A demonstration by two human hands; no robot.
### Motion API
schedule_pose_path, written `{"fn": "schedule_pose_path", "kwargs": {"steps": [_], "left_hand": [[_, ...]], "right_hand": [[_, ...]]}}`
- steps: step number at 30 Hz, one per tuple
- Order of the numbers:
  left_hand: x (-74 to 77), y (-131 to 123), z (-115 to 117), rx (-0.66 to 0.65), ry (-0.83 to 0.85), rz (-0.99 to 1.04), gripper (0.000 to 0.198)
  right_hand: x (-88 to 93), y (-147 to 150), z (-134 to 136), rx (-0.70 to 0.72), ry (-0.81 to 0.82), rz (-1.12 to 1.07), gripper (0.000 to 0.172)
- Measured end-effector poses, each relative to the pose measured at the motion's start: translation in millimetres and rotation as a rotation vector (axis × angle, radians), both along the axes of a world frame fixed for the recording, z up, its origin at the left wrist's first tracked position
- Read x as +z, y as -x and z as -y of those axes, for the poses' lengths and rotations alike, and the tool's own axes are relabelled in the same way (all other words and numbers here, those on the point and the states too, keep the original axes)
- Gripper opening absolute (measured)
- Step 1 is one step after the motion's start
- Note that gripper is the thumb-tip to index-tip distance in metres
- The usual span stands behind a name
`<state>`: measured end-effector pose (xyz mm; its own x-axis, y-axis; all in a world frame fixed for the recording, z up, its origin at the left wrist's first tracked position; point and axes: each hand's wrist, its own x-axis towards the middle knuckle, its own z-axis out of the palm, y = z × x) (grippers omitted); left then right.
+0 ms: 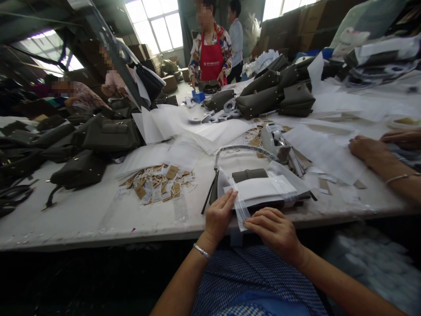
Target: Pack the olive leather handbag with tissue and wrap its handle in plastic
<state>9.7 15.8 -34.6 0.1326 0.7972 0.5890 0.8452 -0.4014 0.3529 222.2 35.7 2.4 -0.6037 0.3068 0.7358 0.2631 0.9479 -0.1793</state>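
A dark olive handbag (250,174) lies at the table's front edge, partly covered by white wrapping sheet (263,188). Its wrapped strap (245,148) arches up behind it. Down over the front hangs a clear plastic strip (241,213). My left hand (219,216) is closed at the bag's lower left front, fingertips beside the strip; its thumb is hidden. With fingers bent together, my right hand (276,231) pinches the strip's lower end just off the table edge.
Brown tags with white strings (161,184) lie left of the bag. A tape dispenser (274,138) stands behind it. More handbags (112,134) pile at left and at the back. At right, a co-worker's hands (370,151) rest near white sheets (324,151). Other people stand across the table.
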Motion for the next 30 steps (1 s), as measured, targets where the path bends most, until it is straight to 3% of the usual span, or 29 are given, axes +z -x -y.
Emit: {"fn": "schedule_pose_path", "kwargs": {"steps": [6,11,15,23,27,30], "left_hand": [[2.1,2,-1,-0.029,0.056,0.046,0.062],[21.5,9,4,-0.122,0.148,0.057,0.067],[32.1,7,9,-0.135,0.215,0.056,0.058],[3.8,1,-1,-0.034,0.015,-0.005,0.045],[2.1,3,-2,-0.037,-0.001,-0.014,0.046],[3.5,4,-2,-0.049,0.007,-0.021,0.049]], "right_hand": [[-15.7,-1,3,-0.038,0.002,0.041,0.020],[-30.2,7,-9,-0.091,-0.045,0.087,0.024],[-38.3,15,-14,-0.142,-0.055,0.063,0.023],[-44.3,14,-10,-0.157,-0.013,0.073,0.022],[-55.3,1,5,-0.062,0.015,0.124,0.029],[-69.7,-3,17,-0.068,-0.013,0.236,0.040]]}}
